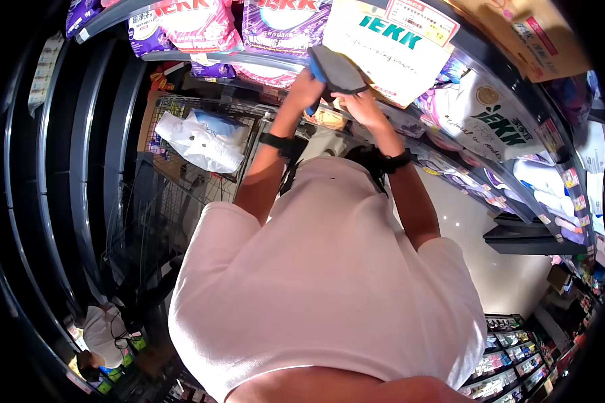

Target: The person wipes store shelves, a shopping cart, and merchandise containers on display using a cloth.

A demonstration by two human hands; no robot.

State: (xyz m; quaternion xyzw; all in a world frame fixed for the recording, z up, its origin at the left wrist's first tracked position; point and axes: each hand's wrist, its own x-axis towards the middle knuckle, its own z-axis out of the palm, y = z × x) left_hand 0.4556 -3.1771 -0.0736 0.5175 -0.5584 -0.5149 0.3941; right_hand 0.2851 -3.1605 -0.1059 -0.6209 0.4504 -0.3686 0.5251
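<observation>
Both my hands are raised at the top middle, in front of a shelf of washing powder bags. A grey, flat object with a dark rim and a blue part point(339, 70) is between them. My left hand point(305, 91) is closed round its blue part. My right hand point(359, 106) grips its lower edge, fingers bent. Just behind the object stands a cream TEKK bag point(390, 50) with a red-and-white price sign point(423, 20) at its top. A purple bag point(284, 28) is on the shelf to its left.
At the left, a wire cart point(208, 106) holds a white plastic bag point(205, 141). Dark shelving point(84, 168) runs along the far left. More bags point(494, 121) line the right shelf, above a black ledge point(528, 238). Another person point(104, 336) is at the lower left.
</observation>
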